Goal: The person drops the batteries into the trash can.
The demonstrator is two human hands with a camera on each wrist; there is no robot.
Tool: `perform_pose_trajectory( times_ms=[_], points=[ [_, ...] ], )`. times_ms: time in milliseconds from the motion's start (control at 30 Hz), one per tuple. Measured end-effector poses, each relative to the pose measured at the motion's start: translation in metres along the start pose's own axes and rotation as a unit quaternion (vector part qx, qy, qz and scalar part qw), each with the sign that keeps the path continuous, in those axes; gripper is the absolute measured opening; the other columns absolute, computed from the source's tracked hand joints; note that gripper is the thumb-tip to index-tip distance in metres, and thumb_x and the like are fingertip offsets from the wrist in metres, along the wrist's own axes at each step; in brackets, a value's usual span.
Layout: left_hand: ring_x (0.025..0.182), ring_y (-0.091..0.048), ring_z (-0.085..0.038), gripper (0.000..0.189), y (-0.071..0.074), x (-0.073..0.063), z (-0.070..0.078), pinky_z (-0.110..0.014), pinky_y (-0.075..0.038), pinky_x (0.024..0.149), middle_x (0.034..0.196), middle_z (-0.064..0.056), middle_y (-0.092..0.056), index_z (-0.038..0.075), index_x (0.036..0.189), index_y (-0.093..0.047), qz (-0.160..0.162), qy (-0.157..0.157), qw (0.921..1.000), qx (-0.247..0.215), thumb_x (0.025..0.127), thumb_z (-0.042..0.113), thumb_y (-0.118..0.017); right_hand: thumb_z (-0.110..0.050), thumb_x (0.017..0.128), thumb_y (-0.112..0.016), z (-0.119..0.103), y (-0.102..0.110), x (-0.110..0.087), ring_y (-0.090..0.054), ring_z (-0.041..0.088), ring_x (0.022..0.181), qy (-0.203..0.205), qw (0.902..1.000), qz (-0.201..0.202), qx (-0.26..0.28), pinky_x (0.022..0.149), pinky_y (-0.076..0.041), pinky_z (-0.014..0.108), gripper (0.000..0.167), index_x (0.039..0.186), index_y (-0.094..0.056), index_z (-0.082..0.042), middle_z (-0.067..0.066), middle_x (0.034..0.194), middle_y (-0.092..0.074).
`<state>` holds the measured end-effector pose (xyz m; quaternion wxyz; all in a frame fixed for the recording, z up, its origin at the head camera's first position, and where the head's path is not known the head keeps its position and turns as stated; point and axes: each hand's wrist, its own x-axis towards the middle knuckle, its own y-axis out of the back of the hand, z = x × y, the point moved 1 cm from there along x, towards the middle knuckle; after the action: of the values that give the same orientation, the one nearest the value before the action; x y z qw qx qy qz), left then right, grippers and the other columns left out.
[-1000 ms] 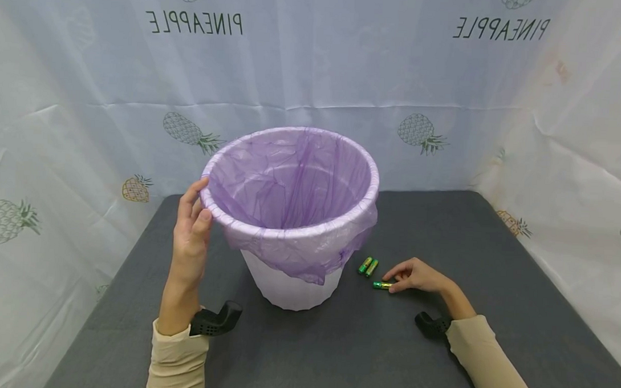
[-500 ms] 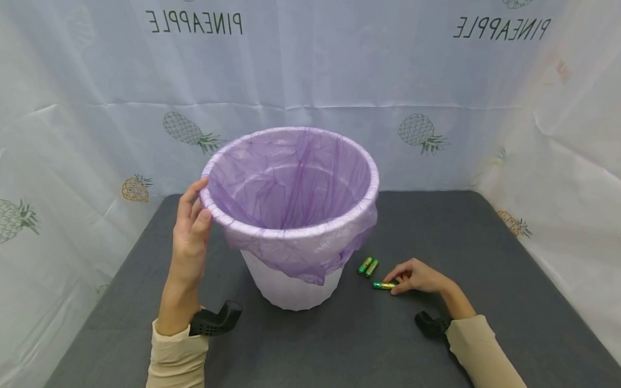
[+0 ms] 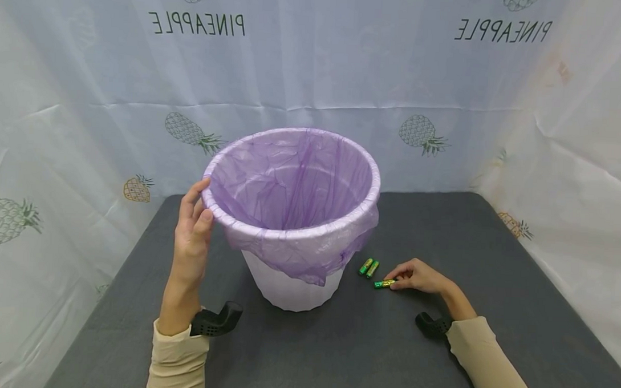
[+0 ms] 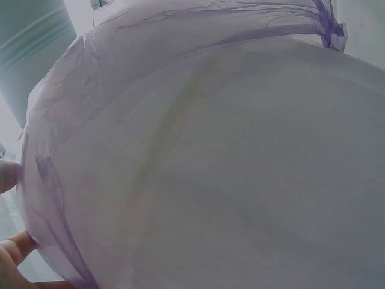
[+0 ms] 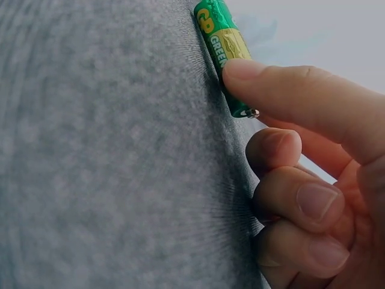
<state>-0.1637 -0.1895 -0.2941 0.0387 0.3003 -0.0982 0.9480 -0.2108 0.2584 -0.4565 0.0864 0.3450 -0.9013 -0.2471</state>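
Observation:
A white trash can [image 3: 287, 284] stands upright on the dark table, lined with a purple bag [image 3: 308, 254] folded over its rim. My left hand [image 3: 191, 241] rests against the left of the rim, thumb and fingertips touching the bag-covered edge; in the left wrist view the fingers [image 4: 15, 250] show at the bag's edge. To the right of the can, my right hand [image 3: 418, 276] pinches a green and gold battery [image 5: 219, 45] between thumb and index finger, close over the table. The other right fingers are curled. Beside the can's base lie two similar batteries [image 3: 366, 266], side by side.
The dark grey table [image 3: 305, 359] spreads around the can. A pale curtain [image 3: 315, 57] printed with pineapples hangs behind and at both sides. Black wrist-worn devices [image 3: 216, 319] sit on both forearms, below beige sleeves.
The right thumb has shifted from in front of the battery onto it, and the battery has turned slightly. The left hand stays at the rim. The head view has shifted slightly.

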Motion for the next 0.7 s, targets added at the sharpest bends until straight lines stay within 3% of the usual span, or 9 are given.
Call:
perform_pose_trajectory(
  times_ms=[267, 567, 700],
  points=[
    [0.116, -0.052, -0.007, 0.046, 0.0, 0.0, -0.001, -0.017, -0.04, 0.102, 0.131, 0.001, -0.055, 0.016, 0.143, -0.035, 0.0, 0.0, 1.0, 0.001, 0.098, 0.015, -0.043, -0.007, 0.087, -0.066, -0.003, -0.001, 0.0, -0.039, -0.005, 0.058, -0.007, 0.9999, 0.007, -0.002, 0.05, -0.034, 0.019, 0.023, 0.104, -0.069, 0.009, 0.019, 0.065, -0.051],
    [0.116, -0.052, -0.007, 0.047, -0.001, -0.002, 0.0, -0.017, -0.04, 0.102, 0.132, 0.0, -0.054, 0.016, 0.143, -0.035, 0.014, 0.01, 0.9998, 0.006, 0.097, 0.016, -0.044, -0.008, 0.088, -0.066, -0.006, 0.002, -0.001, -0.037, -0.007, 0.057, -0.014, 0.9997, 0.015, -0.008, 0.05, -0.033, 0.018, 0.023, 0.104, -0.07, 0.008, -0.012, 0.067, -0.05],
    [0.116, -0.052, -0.008, 0.047, -0.001, -0.001, 0.001, -0.017, -0.04, 0.101, 0.132, -0.001, -0.054, 0.016, 0.143, -0.036, 0.019, 0.01, 0.9997, 0.008, 0.097, 0.016, -0.044, -0.008, 0.088, -0.066, -0.011, 0.004, 0.0, -0.039, -0.007, 0.059, -0.008, 0.9997, 0.019, -0.014, 0.051, -0.035, 0.018, 0.022, 0.104, -0.07, 0.006, -0.006, 0.07, -0.058]
  ],
)
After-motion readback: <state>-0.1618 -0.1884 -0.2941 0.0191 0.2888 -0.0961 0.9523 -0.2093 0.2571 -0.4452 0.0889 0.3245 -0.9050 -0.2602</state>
